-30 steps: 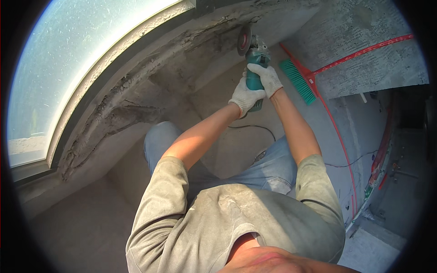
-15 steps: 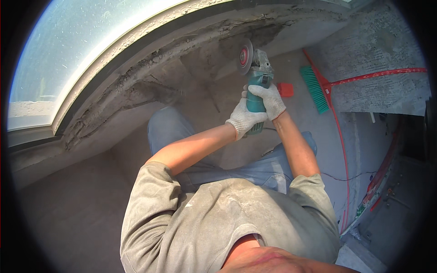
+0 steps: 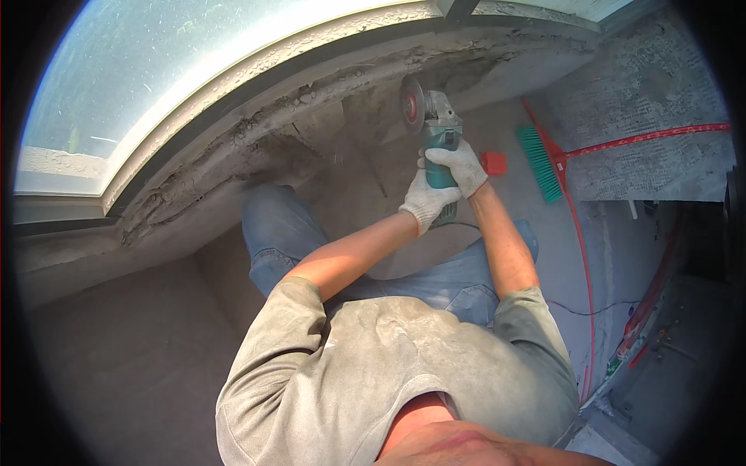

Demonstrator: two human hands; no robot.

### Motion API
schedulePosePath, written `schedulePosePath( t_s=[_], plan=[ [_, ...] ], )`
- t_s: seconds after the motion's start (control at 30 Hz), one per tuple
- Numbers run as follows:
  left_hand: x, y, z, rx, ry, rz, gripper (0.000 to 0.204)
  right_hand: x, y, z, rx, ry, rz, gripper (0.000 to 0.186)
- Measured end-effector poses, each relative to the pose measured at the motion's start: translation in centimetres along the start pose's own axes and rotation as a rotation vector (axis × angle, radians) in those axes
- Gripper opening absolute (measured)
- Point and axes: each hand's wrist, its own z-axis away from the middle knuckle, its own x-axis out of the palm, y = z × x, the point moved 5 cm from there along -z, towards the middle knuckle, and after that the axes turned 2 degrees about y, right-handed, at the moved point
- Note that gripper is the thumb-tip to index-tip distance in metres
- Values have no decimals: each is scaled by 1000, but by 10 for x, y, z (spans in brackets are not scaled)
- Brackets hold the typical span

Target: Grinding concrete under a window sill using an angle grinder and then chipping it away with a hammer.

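Both of my hands, in white knit gloves, are wrapped around a teal angle grinder (image 3: 443,138). My left hand (image 3: 426,199) grips the rear of its body, nearer to me. Farther forward, my right hand (image 3: 464,168) closes over the body from the right side. The round disc (image 3: 413,105) stands on edge at the grinder's far end, facing left, close to the broken, rough band of wall (image 3: 334,97) below the window. Whether the disc touches that wall I cannot tell. My gloves hide much of the grinder's body.
A curved window frame (image 3: 256,56) runs across the upper left. To the right, a red broom with teal bristles (image 3: 539,165) leans by a rough grey panel (image 3: 637,93). A small red object (image 3: 493,163) lies beside my right hand. A thin cable (image 3: 575,312) trails at the right.
The view has shifted a little, showing more window frame at the top. The grinder sits slightly lower and farther left against the wall, with both hands keeping their grip. My left knee appears farther left.
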Motion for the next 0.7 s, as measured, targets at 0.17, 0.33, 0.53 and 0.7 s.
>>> schedulePosePath(
  t_s=[0.17,0.33,0.53,0.7],
  plan=[
    [-4,3,-2,4,-45,18,68,4,0,-5,-18,20,16,39],
    [-8,8,-4,22,-45,-21,71,5,3,-10,-26,26,31,38],
    [-17,0,-10,48,-37,-28,76,9,4,-11,-36,43,53,38],
    [-20,-6,-13,60,2,6,77,10,7,-10,-23,87,45,38]
  ],
)
